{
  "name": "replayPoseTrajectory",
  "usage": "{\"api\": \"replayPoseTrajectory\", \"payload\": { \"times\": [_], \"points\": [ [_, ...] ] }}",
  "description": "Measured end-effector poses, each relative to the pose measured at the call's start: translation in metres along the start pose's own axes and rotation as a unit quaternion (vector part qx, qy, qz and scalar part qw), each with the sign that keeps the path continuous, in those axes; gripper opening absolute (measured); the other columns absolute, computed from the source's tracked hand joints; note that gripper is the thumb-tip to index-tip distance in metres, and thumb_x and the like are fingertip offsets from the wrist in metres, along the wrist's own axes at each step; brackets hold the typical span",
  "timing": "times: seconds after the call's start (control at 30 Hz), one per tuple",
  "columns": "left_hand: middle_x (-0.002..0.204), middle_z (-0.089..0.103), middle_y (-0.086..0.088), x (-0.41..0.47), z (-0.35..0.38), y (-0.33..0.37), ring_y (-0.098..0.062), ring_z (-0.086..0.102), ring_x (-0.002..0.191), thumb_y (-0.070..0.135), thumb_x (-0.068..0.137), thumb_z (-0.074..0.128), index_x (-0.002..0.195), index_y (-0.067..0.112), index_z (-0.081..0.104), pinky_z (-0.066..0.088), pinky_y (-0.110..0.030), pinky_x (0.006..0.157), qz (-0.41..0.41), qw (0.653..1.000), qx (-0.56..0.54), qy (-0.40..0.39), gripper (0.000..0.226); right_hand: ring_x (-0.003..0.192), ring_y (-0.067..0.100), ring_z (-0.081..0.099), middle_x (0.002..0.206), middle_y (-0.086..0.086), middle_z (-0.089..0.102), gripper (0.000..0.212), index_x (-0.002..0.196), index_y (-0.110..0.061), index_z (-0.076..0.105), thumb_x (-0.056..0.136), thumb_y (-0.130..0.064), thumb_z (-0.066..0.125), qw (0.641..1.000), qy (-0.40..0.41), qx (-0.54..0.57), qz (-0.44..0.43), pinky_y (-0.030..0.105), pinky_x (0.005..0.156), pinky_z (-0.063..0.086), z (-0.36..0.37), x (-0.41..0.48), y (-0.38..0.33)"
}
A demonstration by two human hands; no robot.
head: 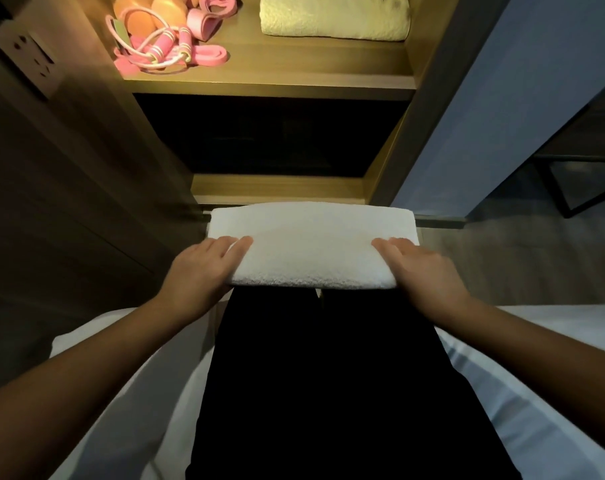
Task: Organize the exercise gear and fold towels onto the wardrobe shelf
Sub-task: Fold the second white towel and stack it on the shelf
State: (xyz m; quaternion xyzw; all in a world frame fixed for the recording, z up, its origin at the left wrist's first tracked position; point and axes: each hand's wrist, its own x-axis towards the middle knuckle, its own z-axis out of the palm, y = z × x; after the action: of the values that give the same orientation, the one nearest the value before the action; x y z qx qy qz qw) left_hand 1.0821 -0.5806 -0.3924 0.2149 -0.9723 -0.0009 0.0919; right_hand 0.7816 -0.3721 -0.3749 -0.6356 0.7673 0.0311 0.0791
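Observation:
A folded white towel [311,245] lies across my knees, in front of the wardrobe. My left hand [200,271] holds its left end, fingers flat on top and thumb hidden beneath. My right hand [422,268] holds the right end the same way. On the lit wardrobe shelf [270,76] above, a folded cream towel [334,17] lies at the right. At the shelf's left sits pink exercise gear: a skipping rope [164,46], resistance bands [204,24] and orange dumbbells [148,12].
Below the lit shelf is a dark open compartment [266,133]. A wall socket [34,60] is on the panel at left. A white bed [554,393] lies under me on both sides. A dark metal frame [578,174] stands at the right on the floor.

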Motion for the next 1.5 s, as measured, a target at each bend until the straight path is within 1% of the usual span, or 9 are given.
{"api": "replayPoseTrajectory", "payload": {
  "times": [0.1,0.27,0.43,0.6,0.8,0.97,1.17,1.4,1.5],
  "points": [
    [0.115,0.066,-0.015,-0.001,0.000,0.002,-0.036,0.065,0.089,0.012,0.070,0.084,0.129,0.003,0.057,0.053,-0.039,0.061,0.017,1.000,0.000,0.020,0.066,0.101,0.023,0.062,0.128,0.004,0.058,0.058,0.137,-0.027,0.038,0.089,-0.042,0.064,1.000,0.018,0.014,-0.008,0.027,0.070,0.047,-0.006,-0.001,0.003],
    [0.145,0.047,0.000,-0.032,0.002,0.002,-0.018,0.045,0.131,0.030,0.082,0.077,0.140,0.022,0.047,0.044,-0.036,0.100,-0.117,0.967,-0.224,-0.037,0.065,0.143,0.023,0.028,0.160,0.002,0.022,0.077,0.148,-0.036,0.027,0.085,-0.042,0.071,0.965,-0.095,0.235,0.064,0.037,0.110,0.033,-0.010,-0.013,0.009],
    [0.116,0.060,-0.003,0.009,-0.007,0.006,-0.021,0.055,0.107,0.047,0.086,0.064,0.089,0.013,0.061,0.050,-0.039,0.086,-0.499,0.738,-0.453,0.006,0.034,0.109,0.019,0.054,0.127,0.000,0.050,0.077,0.133,-0.017,0.044,0.079,-0.069,0.057,0.814,-0.045,0.485,0.318,0.028,0.074,0.043,-0.010,0.015,0.013],
    [0.109,0.062,-0.018,0.048,-0.015,-0.023,-0.038,0.061,0.099,0.066,0.084,0.056,0.119,0.014,0.056,0.048,-0.051,0.091,-0.585,0.513,-0.580,-0.243,0.063,0.080,0.023,0.062,0.098,0.008,0.066,0.078,0.122,-0.012,0.058,0.075,-0.075,0.057,0.632,-0.204,0.606,0.438,0.031,0.062,0.045,0.005,0.035,0.036],
    [0.081,0.074,-0.017,0.054,-0.001,-0.040,-0.031,0.072,0.070,0.069,0.081,0.057,0.112,0.010,0.059,0.057,-0.035,0.057,-0.565,0.490,-0.597,-0.290,0.067,0.075,0.027,0.072,0.090,0.011,0.075,0.080,0.107,-0.013,0.063,0.059,-0.077,0.062,0.613,-0.251,0.622,0.417,0.030,0.063,0.054,0.006,0.053,0.053],
    [0.100,0.068,-0.007,0.030,0.009,-0.024,-0.026,0.065,0.091,0.055,0.082,0.065,0.115,0.011,0.059,0.049,-0.035,0.067,-0.543,0.616,-0.553,-0.140,0.055,0.097,0.022,0.065,0.108,0.004,0.068,0.050,0.109,-0.021,0.060,0.083,-0.063,0.059,0.713,-0.137,0.575,0.376,0.035,0.077,0.053,0.015,0.043,0.048],
    [0.081,0.075,-0.014,0.021,-0.010,-0.030,-0.031,0.069,0.080,0.036,0.086,0.062,0.107,0.012,0.060,0.053,-0.040,0.071,-0.537,0.505,-0.639,-0.220,0.032,0.091,0.030,0.067,0.106,0.014,0.071,0.050,0.122,-0.009,0.059,0.082,-0.037,0.067,0.627,-0.218,0.638,0.389,0.038,0.074,0.051,0.005,0.049,0.063],
    [0.083,0.073,-0.013,0.073,-0.006,-0.037,-0.028,0.063,0.084,0.059,0.095,0.044,0.098,0.011,0.061,0.046,-0.034,0.071,-0.572,0.520,-0.593,-0.228,0.052,0.082,0.028,0.063,0.089,0.007,0.069,0.045,0.098,-0.017,0.060,0.091,-0.061,0.053,0.656,-0.214,0.585,0.426,0.039,0.064,0.047,-0.027,0.093,0.037],
    [0.105,0.063,-0.012,0.084,0.000,-0.046,-0.025,0.058,0.083,0.041,0.101,0.044,0.109,0.007,0.056,0.042,-0.034,0.082,-0.576,0.548,-0.555,-0.244,0.037,0.108,0.032,0.060,0.118,0.008,0.063,0.049,0.116,-0.013,0.058,0.094,-0.056,0.051,0.663,-0.204,0.579,0.428,0.044,0.098,0.044,-0.022,0.096,0.029]
  ]
}}
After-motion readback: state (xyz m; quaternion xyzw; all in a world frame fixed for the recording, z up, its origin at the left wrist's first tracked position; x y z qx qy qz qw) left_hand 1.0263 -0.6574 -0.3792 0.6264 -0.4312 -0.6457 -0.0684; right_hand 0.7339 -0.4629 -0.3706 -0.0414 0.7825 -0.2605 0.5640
